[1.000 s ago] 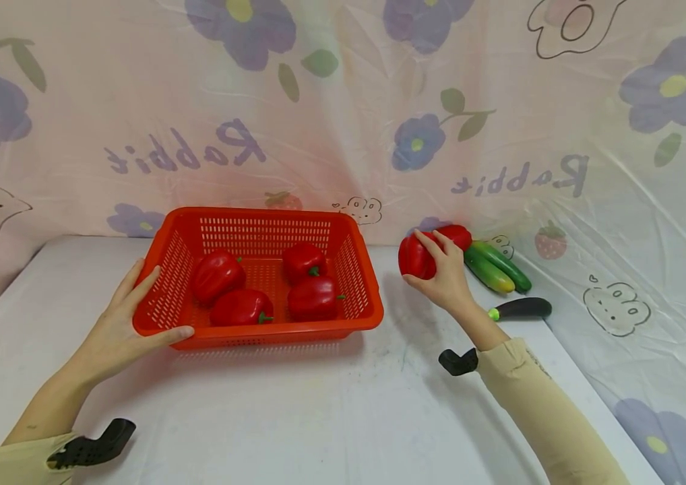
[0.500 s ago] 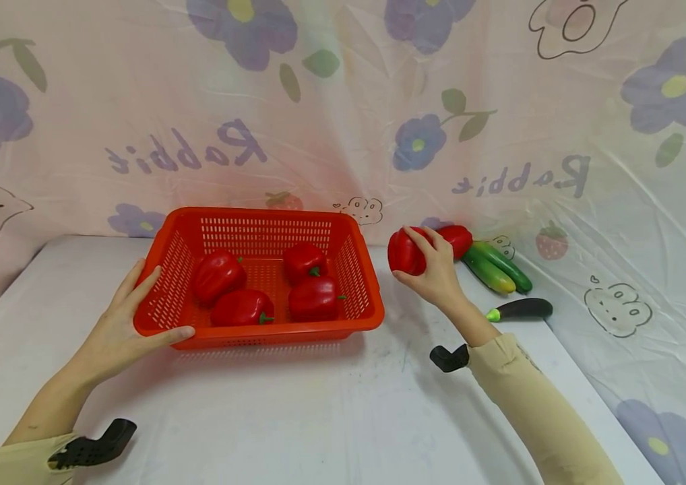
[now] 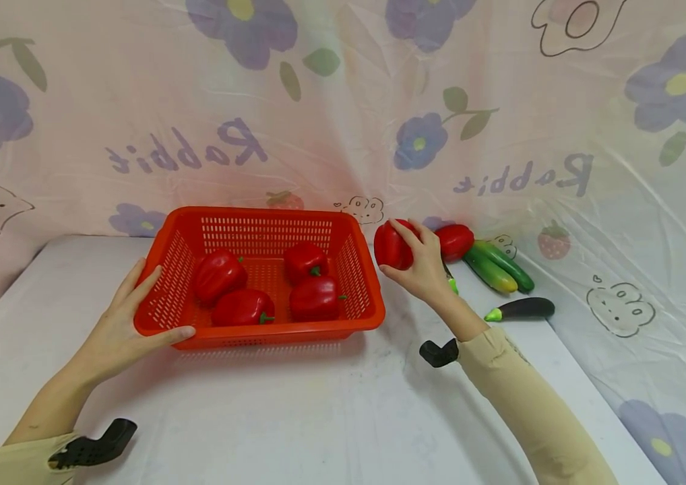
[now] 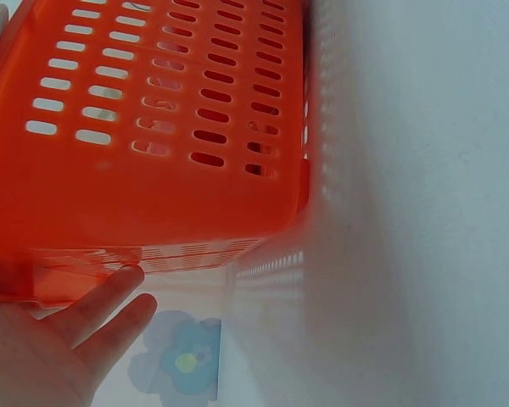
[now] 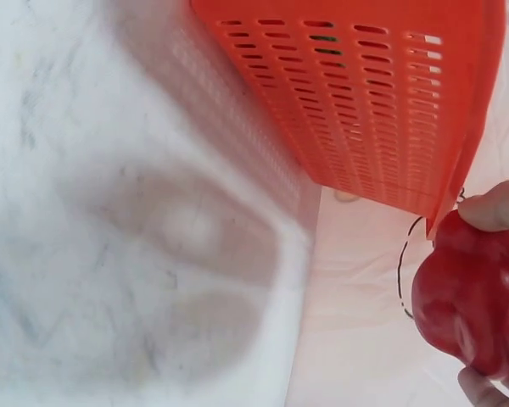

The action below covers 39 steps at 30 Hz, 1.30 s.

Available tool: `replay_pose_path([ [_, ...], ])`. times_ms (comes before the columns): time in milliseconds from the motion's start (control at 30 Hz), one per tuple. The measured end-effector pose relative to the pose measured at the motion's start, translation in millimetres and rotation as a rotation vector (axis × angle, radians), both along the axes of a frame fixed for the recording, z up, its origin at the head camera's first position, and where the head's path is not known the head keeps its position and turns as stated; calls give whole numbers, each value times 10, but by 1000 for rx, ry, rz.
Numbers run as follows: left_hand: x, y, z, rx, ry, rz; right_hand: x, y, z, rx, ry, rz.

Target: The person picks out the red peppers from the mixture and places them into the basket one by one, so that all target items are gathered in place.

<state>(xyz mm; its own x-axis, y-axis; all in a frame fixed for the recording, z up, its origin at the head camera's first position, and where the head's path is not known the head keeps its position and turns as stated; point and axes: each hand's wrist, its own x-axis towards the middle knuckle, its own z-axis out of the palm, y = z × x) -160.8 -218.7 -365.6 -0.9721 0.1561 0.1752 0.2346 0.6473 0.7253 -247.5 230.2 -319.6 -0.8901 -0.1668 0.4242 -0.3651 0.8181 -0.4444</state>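
A red pepper (image 3: 389,246) hangs above the table (image 3: 294,417) near its back edge, just beside the right rim of the basket (image 3: 282,330), the right hand (image 3: 420,271) curled round it. The left hand (image 3: 114,331) touches the basket's front left corner, fingers spread, nearly straight. Four peppers (image 3: 220,275) lie inside; an eggplant (image 3: 525,308) lies at the table's right edge.

Glossy red pepper (image 3: 388,246), seemingly tilted, held aloft just beside the upright, slotted orange-red basket (image 3: 282,330).

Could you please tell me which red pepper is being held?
The pepper in the right hand, beside the basket; four peppers inside it lie untouched.
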Motion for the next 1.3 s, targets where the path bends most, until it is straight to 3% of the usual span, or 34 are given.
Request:
replay_pose_path([
  [1000,19,16,20,-8,-8,7,-41,-284,112,-29,84,128],
  [1300,9,21,26,-8,-2,11,-38,-420,105,-48,73,159],
])
